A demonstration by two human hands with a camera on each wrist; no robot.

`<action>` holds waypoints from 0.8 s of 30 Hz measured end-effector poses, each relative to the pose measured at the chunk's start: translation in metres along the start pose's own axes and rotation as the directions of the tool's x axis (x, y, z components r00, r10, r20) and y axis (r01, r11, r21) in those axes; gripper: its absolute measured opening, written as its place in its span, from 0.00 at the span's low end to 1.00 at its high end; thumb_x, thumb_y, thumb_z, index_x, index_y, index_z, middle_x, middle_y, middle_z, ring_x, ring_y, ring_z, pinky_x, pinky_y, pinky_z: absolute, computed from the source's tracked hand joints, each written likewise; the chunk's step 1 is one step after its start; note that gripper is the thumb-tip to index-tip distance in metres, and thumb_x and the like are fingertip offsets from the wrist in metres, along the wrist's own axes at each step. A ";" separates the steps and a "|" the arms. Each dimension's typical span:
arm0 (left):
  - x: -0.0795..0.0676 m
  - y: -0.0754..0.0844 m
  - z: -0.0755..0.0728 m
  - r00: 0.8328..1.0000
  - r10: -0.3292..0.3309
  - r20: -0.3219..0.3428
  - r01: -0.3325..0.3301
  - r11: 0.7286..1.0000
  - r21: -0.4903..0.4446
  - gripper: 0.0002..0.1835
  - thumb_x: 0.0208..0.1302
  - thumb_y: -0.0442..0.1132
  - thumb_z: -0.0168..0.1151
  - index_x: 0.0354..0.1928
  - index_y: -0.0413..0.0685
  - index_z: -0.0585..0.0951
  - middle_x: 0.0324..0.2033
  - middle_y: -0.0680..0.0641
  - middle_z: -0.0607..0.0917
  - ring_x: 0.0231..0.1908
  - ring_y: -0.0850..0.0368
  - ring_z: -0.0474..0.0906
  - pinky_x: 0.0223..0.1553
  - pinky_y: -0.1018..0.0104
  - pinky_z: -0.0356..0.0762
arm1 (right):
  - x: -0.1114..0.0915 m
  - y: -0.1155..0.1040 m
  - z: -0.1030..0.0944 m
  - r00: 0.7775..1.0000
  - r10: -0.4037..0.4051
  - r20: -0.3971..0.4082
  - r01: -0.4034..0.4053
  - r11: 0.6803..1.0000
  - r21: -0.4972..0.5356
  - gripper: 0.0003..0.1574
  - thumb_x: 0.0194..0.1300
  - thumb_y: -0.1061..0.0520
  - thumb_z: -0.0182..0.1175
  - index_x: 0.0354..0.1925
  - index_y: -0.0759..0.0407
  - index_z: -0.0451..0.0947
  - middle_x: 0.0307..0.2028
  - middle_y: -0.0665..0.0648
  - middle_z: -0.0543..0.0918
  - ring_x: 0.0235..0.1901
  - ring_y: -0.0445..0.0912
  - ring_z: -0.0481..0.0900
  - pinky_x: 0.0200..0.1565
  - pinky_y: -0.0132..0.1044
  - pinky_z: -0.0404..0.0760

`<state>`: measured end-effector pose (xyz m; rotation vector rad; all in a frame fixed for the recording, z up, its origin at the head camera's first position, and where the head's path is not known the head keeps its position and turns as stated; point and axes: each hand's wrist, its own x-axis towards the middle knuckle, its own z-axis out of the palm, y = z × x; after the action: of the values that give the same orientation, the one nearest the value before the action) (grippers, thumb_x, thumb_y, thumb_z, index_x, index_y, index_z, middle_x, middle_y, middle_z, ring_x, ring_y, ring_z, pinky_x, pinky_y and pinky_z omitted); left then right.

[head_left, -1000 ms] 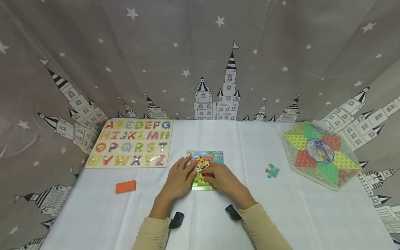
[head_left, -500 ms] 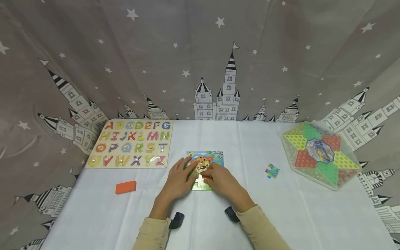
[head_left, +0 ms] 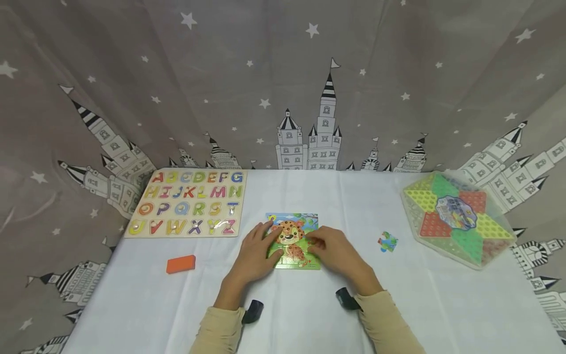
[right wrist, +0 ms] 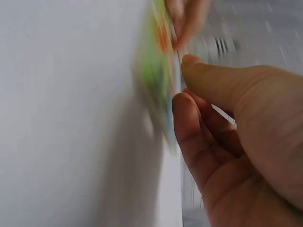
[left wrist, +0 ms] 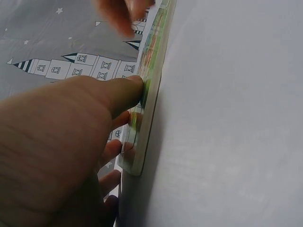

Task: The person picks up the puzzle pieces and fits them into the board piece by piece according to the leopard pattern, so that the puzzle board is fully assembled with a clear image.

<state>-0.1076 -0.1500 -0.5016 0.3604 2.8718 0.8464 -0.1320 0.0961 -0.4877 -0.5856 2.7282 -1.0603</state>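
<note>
A square jigsaw puzzle point(head_left: 311, 220) with a cartoon leopard on a green and blue scene lies mid-table. My left hand point(head_left: 256, 250) rests along its left side, fingers spread, with the thumb point(left wrist: 127, 90) touching the picture in the left wrist view. At the right edge of the puzzle is my right hand point(head_left: 336, 250). Its thumb and forefinger are bent toward each other, with a gap and nothing between them in the right wrist view. Off to the right lies one loose puzzle piece point(head_left: 387, 242), blue, green and red.
An alphabet board point(head_left: 190, 216) stands back left, with an orange block point(head_left: 180, 264) in front of it. At the back right sits a hexagonal clear case point(head_left: 457, 216) with a coloured star board. Behind the table hangs a grey castle-print curtain point(head_left: 283, 59).
My right hand has moved right, from the puzzle's middle to its right edge. The leopard's spotted body now shows where a pale patch was. The left hand stays in place.
</note>
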 end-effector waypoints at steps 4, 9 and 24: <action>0.000 0.000 0.002 1.000 -0.015 -0.007 0.015 1.000 0.002 0.33 0.70 0.49 0.61 0.75 0.54 0.69 0.79 0.44 0.60 0.79 0.36 0.49 0.78 0.35 0.46 | -0.018 0.038 -0.037 0.987 0.107 -0.120 -0.110 0.994 -0.022 0.22 0.62 0.58 0.72 0.54 0.59 0.85 0.37 0.51 0.85 0.34 0.39 0.78 0.40 0.34 0.80; 0.001 0.000 0.002 1.000 -0.005 0.006 0.005 1.000 0.002 0.33 0.71 0.49 0.61 0.76 0.54 0.68 0.79 0.44 0.59 0.79 0.36 0.48 0.79 0.35 0.45 | -0.049 0.078 -0.077 0.953 0.228 -0.200 -0.248 0.965 -0.081 0.28 0.62 0.58 0.72 0.59 0.64 0.81 0.43 0.60 0.84 0.36 0.45 0.80 0.41 0.40 0.80; 0.002 -0.002 0.005 1.000 0.000 0.002 0.000 1.000 -0.005 0.36 0.68 0.55 0.64 0.76 0.55 0.68 0.79 0.44 0.59 0.80 0.36 0.48 0.78 0.34 0.46 | -0.065 0.085 -0.097 0.884 0.445 -0.145 -0.461 0.880 -0.113 0.30 0.61 0.51 0.72 0.53 0.69 0.76 0.48 0.70 0.81 0.42 0.57 0.78 0.43 0.49 0.78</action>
<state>-0.1088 -0.1485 -0.5065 0.3601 2.8675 0.8534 -0.1261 0.2398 -0.4732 0.1147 2.8438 -0.8017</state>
